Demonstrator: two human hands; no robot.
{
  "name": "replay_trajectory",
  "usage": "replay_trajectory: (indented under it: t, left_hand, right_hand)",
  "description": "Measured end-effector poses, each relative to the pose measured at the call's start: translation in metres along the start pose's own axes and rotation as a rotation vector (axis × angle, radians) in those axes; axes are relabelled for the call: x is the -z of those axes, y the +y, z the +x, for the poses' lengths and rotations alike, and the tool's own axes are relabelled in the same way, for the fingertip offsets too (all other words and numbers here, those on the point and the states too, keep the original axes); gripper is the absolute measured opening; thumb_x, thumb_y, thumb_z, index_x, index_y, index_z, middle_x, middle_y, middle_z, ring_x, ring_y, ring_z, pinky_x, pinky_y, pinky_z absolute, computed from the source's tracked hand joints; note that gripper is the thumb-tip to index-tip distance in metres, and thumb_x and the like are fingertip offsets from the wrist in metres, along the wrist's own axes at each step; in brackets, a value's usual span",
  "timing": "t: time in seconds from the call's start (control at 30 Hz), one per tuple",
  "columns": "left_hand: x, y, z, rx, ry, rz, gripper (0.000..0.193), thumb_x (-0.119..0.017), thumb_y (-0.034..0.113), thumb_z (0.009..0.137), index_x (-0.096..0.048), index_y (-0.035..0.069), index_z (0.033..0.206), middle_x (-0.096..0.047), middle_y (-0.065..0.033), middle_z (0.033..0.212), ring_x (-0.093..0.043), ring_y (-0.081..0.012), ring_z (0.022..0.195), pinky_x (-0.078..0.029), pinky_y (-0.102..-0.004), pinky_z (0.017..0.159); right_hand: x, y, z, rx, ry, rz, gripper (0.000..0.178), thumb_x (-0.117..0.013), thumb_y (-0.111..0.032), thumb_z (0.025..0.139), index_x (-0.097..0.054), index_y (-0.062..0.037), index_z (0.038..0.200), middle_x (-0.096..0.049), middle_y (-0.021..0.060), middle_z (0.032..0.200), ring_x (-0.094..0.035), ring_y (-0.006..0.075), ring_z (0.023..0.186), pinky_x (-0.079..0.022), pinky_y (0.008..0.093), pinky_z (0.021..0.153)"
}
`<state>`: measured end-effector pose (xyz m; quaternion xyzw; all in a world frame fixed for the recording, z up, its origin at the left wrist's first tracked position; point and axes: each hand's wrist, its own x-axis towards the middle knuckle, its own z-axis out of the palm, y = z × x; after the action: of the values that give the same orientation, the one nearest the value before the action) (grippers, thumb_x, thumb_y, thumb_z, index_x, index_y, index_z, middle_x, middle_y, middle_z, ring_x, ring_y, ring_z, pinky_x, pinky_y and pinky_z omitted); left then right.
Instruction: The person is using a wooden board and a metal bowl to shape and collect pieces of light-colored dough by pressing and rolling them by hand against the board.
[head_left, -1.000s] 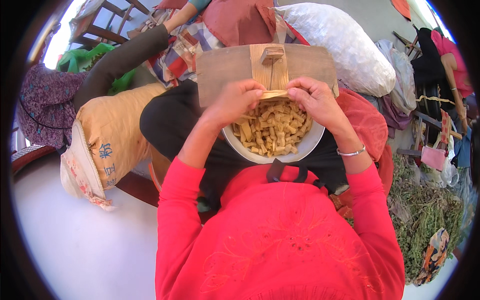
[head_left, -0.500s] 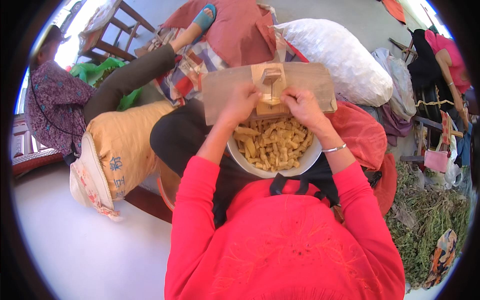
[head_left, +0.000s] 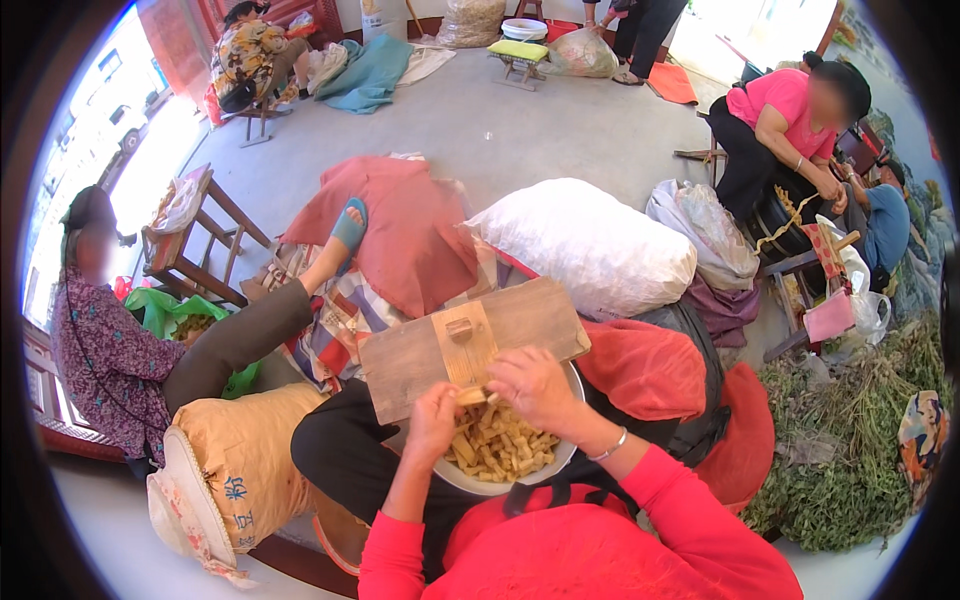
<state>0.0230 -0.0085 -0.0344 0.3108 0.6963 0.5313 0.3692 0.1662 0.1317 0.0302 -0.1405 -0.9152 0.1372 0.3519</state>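
Over my lap, a wooden board (head_left: 535,318) with a paler strip and small raised block (head_left: 459,330) lies tilted across the far rim of a white bowl (head_left: 478,487). Many short yellowish-brown pieces (head_left: 505,440) fill the bowl. Just above them, at the board's near edge, my left hand (head_left: 432,425) pinches a pale yellow strip (head_left: 470,396). My right hand (head_left: 542,393) is beside it with fingers curled together close to the strip's other end; what they grip is hidden.
A tan sack (head_left: 250,460) with a pale hat (head_left: 195,490) is on my left, near a seated person (head_left: 105,350). Ahead lie a reddish cloth (head_left: 385,230) and a full white sack (head_left: 590,235). Dried plants (head_left: 840,450) are heaped right. Others sit farther off.
My view has lifted, showing more of the room. My hands have come off the middle of the board to its near edge, and the right hand has turned over the bowl.
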Motion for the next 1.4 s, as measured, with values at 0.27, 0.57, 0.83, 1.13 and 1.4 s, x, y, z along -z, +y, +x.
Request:
replay_trajectory:
  t: [0.27,0.57,0.83,1.13,1.4]
  left_hand:
    - [-0.020,0.055,-0.028,0.285,-0.371,-0.345,0.020,-0.050,0.020,0.096,-0.058,0.003,0.098,-0.054,0.0009,0.068,-0.048,-0.0070,0.056,-0.039,-0.0210,0.052]
    - [0.011,0.100,-0.027,-0.147,-0.223,0.098,0.026,-0.051,0.017,0.094,-0.061,-0.003,0.082,-0.060,-0.0112,0.069,-0.056,-0.0124,0.068,-0.046,-0.0285,0.063]
    - [-0.040,0.084,-0.040,0.077,-0.299,-0.627,0.039,-0.049,0.016,0.097,-0.042,0.001,0.133,-0.045,0.0023,0.070,-0.037,-0.0037,0.058,-0.030,-0.0194,0.049]
    - [-0.039,0.025,-0.024,0.046,-0.311,-0.287,0.007,-0.057,0.012,0.092,-0.060,0.006,0.094,-0.054,-0.0009,0.067,-0.048,-0.0109,0.052,-0.038,-0.0244,0.050]
    - [-0.049,0.033,-0.044,-0.539,0.187,0.786,0.013,-0.061,0.007,0.081,-0.060,0.006,0.094,-0.060,-0.0099,0.078,-0.060,-0.0310,0.074,-0.046,-0.0383,0.060]
  right_hand:
    - [-0.002,-0.001,-0.013,-0.140,-0.198,0.045,0.019,-0.064,-0.026,0.082,-0.057,-0.0113,0.072,-0.059,0.0097,0.063,-0.059,0.0322,0.059,-0.045,0.0424,0.055]
    - [0.070,-0.050,-0.003,-0.670,-0.895,1.278,0.016,-0.060,-0.016,0.091,-0.070,-0.0046,0.087,-0.065,0.0031,0.066,-0.059,0.0129,0.055,-0.045,0.0277,0.051]
    - [-0.001,-0.018,-0.012,-0.459,-0.011,0.704,0.019,-0.059,-0.014,0.092,-0.069,-0.0093,0.107,-0.069,0.0032,0.074,-0.063,0.0173,0.060,-0.049,0.0268,0.055]
    - [0.005,-0.003,-0.028,-0.238,-0.206,0.040,0.007,-0.062,-0.017,0.083,-0.064,-0.0107,0.082,-0.059,0.0071,0.071,-0.061,0.0287,0.066,-0.046,0.0380,0.055]
    - [-0.022,0.008,-0.071,-0.789,-0.445,0.895,0.020,-0.060,-0.021,0.092,-0.066,-0.0017,0.091,-0.058,-0.0031,0.069,-0.049,0.0045,0.066,-0.042,0.0261,0.056]
